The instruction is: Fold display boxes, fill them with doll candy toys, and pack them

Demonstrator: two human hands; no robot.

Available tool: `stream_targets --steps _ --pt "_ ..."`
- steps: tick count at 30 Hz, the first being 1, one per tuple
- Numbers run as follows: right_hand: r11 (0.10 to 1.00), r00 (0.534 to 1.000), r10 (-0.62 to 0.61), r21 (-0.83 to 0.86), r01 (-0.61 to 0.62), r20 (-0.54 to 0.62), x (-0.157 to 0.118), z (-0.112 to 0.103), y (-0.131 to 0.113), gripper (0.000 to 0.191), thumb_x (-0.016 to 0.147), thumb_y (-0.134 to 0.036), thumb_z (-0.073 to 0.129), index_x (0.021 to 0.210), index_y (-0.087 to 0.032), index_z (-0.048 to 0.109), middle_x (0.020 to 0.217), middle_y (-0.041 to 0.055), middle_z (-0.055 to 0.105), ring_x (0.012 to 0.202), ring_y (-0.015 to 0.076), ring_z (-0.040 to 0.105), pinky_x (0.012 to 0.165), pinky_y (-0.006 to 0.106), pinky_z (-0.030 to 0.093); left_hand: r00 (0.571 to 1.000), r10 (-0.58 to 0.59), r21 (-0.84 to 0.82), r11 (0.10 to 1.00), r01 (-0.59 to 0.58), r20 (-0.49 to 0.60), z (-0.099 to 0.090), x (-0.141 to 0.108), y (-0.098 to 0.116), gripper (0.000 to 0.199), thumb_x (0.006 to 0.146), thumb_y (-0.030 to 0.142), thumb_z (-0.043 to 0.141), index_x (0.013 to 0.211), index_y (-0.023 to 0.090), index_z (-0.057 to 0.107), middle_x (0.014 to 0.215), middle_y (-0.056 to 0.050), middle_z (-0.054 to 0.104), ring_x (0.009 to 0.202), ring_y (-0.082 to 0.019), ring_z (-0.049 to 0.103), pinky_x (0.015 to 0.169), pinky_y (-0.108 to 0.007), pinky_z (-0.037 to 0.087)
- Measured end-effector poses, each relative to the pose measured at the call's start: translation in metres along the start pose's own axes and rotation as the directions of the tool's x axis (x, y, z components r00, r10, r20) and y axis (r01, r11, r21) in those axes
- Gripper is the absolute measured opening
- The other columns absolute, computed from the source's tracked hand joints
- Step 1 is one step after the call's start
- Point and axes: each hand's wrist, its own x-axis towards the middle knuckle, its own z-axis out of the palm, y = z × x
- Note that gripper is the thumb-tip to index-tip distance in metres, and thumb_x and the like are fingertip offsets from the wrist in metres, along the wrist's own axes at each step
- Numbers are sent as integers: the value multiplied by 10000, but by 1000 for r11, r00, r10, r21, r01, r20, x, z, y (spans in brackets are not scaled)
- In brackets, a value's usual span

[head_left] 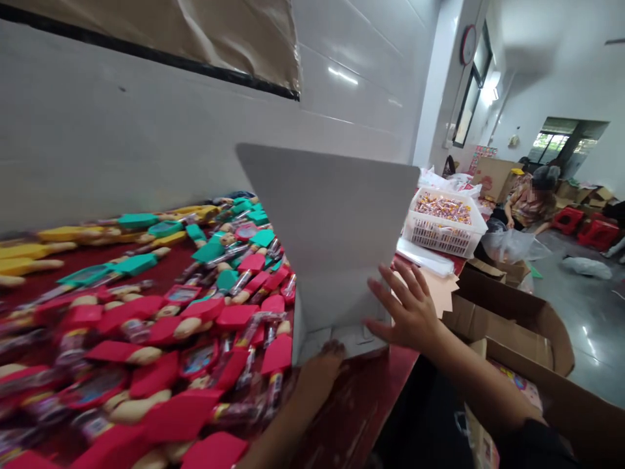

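The gray box [336, 228] stood open on the red counter [361, 404] — ahead of the left hand [332, 355], whose fingers reached inside its base, their grip hidden by blur. The right hand [407, 309], fingers spread apart, was at the box's right side. No writing on it could be read.

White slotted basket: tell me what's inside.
In the white slotted basket, a heap of small purple-and-orange pieces shows at the top. That layer covers whatever lies beneath, and the side slots reveal too little to identify it.
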Motion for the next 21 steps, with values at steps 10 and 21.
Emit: stream_targets --steps 10,21 --pt "977 861 210 -68 -201 464 104 84 73 1064 709 -748 585 1476 -84 263 1548 194 221 1436 392 172 1158 553 167 988 -97 210 975 69 122 12 2 -6 370 907 227 484 1238 85 572 1356 -220 500 1285 -317 463 976 -418 468" --pt "895 925 374 237 -378 63 4 88 112 830 883 -705 262 1381 -61 424 1412 216 463 1335 304 424 1098 477 340 996 40 -48 998 -44 -86 -14 -20 1 535 886 394 539 1332 101 498 1371 -185 499 1293 -313 456 1084 -461 382"
